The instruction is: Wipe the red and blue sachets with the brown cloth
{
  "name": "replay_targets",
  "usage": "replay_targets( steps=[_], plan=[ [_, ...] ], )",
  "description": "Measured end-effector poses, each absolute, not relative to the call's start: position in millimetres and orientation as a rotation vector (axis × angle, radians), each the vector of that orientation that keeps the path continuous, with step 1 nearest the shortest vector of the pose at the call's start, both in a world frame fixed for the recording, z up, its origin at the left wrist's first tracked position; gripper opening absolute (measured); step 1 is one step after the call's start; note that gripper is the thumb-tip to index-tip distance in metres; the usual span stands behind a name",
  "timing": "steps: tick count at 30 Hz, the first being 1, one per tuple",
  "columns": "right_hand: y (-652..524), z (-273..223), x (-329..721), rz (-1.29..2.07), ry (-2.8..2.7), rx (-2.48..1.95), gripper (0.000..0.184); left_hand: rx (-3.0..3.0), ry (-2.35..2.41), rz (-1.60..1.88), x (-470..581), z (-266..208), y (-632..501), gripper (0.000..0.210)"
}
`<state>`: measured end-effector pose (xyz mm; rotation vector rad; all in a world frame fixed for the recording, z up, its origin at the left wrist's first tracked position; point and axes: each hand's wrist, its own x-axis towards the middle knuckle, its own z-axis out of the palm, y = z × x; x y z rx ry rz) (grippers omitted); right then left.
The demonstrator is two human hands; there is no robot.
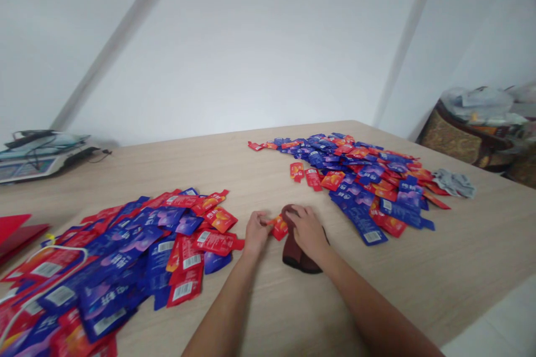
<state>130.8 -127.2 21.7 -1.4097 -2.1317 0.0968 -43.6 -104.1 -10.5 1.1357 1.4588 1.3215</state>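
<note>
Wall [268,39]: white, behind all. Surface [196,167]: pale, wood-grained. Chair [450,134]: patterned, past the surface's right end, plastic bags [477,101] over it. Left pile [121,256]: red and blue packets, overlapping, cut off by the lower left of the view. Right pile [364,170]: likewise red and blue, farther back. Brown cloth [292,248]: dark, between the piles; right hand [307,228] over it, fingers bent, gripping or merely pressing, cannot tell. Gray cloth [454,183]: crumpled, at the right pile's edge. Single packet [280,227]: red-orange, just beside the brown cloth, pinched by the left hand [256,231].
</note>
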Motion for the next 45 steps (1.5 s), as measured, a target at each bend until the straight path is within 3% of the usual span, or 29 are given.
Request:
replay_targets(
  steps=[4,9,13,18,23,31,38,45],
  plan=[
    [-144,29,110,0.331,-2.229,-1.154,0.048,1.103,1.455,1.34,-44,-8,-105,0.041],
    [-118,18,127,0.561,-2.113,-1.194,0.042,1.051,1.322,1.285,-47,-9,-103,0.04],
    [-95,14,167,0.407,-1.951,-1.452,0.039,1.045,1.302,1.241,-50,-9,-103,0.034],
    [-110,25,166,0.095,-1.817,-1.513,0.051,1.066,1.299,1.222,-50,-5,-103,0.035],
    [-131,29,123,0.238,-2.19,-1.264,0.055,1.105,1.305,1.234,-50,-4,-104,0.039],
    [-101,18,161,0.236,-2.02,-1.682,0.048,1.107,1.323,1.254,-48,-5,-105,0.035],
    [-140,28,111,0.269,-2.164,-1.283,0.056,1.124,1.35,1.281,-49,-10,-103,0.03],
    [-97,20,163,0.174,-2.016,-1.745,0.05,1.125,1.377,1.262,-48,-8,-103,0.034]
  ],
)
